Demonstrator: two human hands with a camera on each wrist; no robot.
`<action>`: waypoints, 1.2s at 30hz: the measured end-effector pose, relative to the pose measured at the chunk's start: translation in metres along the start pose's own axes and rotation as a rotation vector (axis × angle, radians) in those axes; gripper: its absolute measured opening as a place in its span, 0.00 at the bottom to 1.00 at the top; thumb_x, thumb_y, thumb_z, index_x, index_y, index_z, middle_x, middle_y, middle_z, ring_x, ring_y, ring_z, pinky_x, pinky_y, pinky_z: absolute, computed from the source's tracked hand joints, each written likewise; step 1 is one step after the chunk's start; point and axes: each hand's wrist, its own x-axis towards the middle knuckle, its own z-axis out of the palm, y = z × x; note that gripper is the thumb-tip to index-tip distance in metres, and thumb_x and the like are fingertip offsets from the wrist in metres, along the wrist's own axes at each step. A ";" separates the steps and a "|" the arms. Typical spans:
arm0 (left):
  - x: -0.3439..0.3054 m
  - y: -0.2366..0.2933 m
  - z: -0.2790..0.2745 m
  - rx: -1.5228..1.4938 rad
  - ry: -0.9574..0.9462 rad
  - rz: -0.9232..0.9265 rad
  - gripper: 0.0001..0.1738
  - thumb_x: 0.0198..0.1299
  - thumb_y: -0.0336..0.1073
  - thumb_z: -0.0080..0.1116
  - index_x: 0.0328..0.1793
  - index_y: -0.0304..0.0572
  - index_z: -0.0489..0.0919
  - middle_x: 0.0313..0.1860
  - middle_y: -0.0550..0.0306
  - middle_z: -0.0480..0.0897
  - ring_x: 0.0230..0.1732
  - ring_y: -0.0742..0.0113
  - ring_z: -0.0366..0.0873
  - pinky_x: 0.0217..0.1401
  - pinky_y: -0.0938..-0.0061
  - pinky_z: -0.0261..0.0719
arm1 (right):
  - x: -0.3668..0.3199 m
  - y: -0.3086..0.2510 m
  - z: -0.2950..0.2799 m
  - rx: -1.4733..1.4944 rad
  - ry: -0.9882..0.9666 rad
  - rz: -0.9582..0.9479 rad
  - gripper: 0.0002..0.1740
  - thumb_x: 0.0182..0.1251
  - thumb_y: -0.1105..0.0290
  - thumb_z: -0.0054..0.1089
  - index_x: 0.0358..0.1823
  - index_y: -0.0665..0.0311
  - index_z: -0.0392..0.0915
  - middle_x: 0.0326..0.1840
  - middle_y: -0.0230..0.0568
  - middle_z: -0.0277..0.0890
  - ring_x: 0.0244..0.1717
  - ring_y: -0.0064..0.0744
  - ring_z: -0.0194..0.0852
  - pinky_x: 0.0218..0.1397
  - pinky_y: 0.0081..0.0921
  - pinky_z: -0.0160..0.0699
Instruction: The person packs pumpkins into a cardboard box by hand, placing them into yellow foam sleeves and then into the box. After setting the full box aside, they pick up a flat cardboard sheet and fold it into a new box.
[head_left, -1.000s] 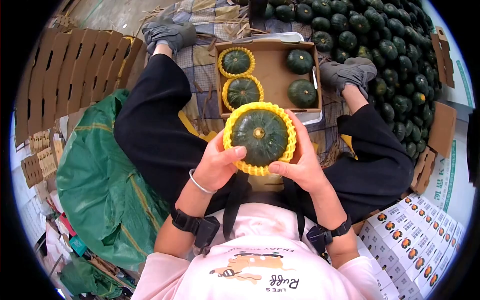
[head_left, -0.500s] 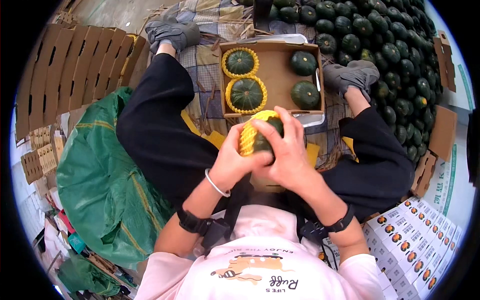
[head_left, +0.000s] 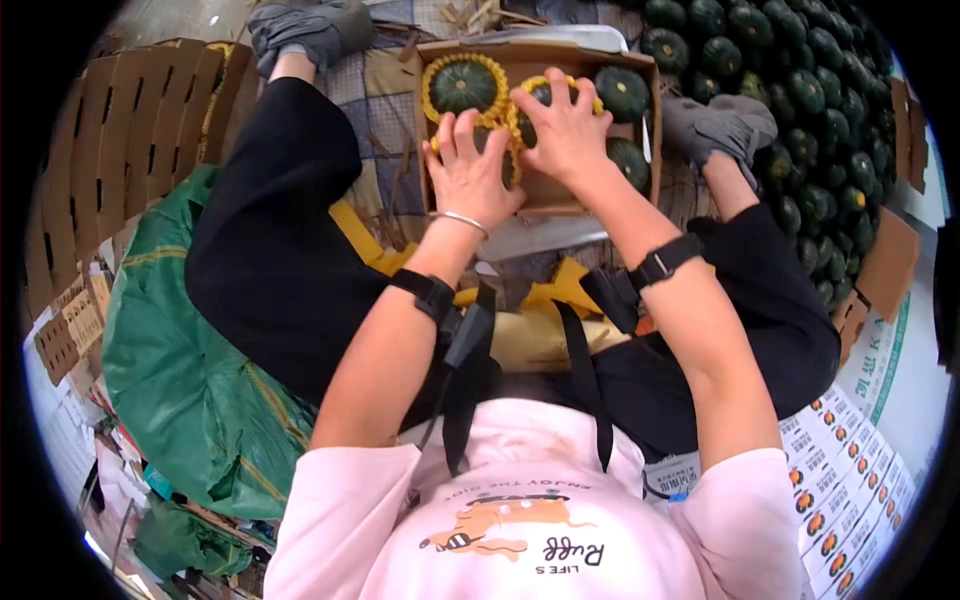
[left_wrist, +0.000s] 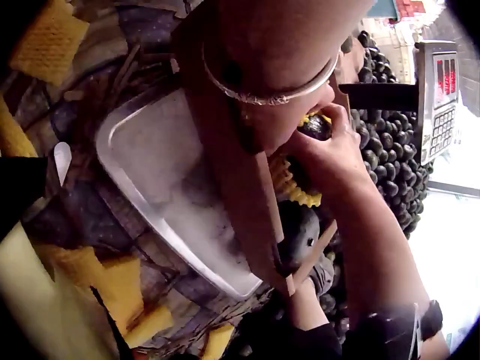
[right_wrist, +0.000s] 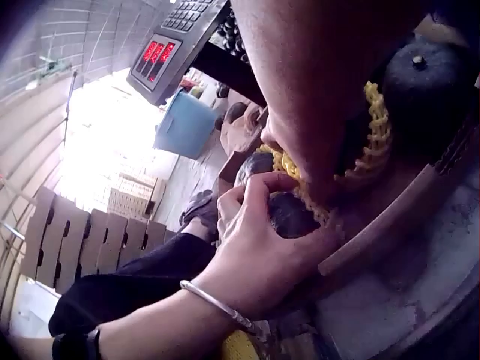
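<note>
- A left hand (head_left: 472, 182), with a thin pale bangle at its wrist, has its fingers bent and parted over a round dark green pumpkin in a yellow foam net (right_wrist: 292, 216); the right wrist view shows its thumb and fingers curved about the sides.
- A right hand (head_left: 572, 132) clasps another dark green pumpkin in yellow foam netting (head_left: 543, 94), its fingers bent over the top and set apart.
- Both held pumpkins are inside a shallow brown cardboard box (head_left: 553, 193): the left hand's in the near left corner, the right hand's in the middle of the far row.
- A third netted green pumpkin (head_left: 465, 86) sits in the far left corner, its top uncovered.
- Two bare dark green pumpkins (head_left: 622, 94) stand along the box's right side, the nearer one partly hidden by the right forearm.
- The box rests on a shallow grey tray (left_wrist: 161, 161), which juts out on the near side over a plaid cloth (head_left: 348, 95).
- Loose yellow foam pieces (head_left: 562, 285) lie between the person's legs.
- A large heap of dark green pumpkins (head_left: 810, 90) rises beyond the right foot.
- A crumpled green tarpaulin (head_left: 195, 345) lies beside the left leg, near a row of brown cardboard boxes (head_left: 115, 150).
- A digital scale with red figures (left_wrist: 441, 124) shows in both wrist views.
</note>
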 end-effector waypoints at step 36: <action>-0.107 0.029 -0.084 -0.692 -0.458 -0.017 0.30 0.54 0.31 0.65 0.64 0.38 0.70 0.54 0.48 0.79 0.59 0.62 0.76 0.62 0.68 0.73 | -0.163 0.000 0.043 0.465 -0.607 -0.102 0.21 0.52 0.70 0.64 0.50 0.61 0.79 0.46 0.48 0.80 0.50 0.49 0.79 0.55 0.42 0.77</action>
